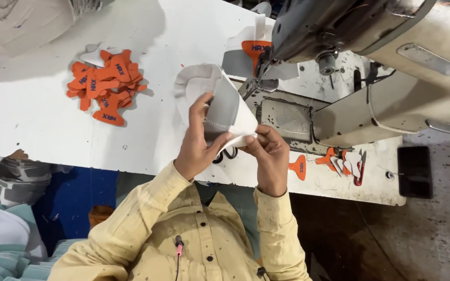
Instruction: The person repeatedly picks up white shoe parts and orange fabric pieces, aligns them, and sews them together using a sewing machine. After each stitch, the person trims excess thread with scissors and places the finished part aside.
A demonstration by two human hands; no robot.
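Fabric piece (225, 106), white and grey, is held up over the near edge of the tabletop (37, 130), its long axis running from the fingers away toward the far left. The left hand (196, 140) closes its fingers on the near left edge; the right hand (269, 156) pinches the near right corner. The sewing machine (339, 67) stands just right of it, and orange tabs (105, 86) lie well apart on the left.

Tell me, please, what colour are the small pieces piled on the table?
The piled pieces on the white table are orange with dark print, shown in the head view.
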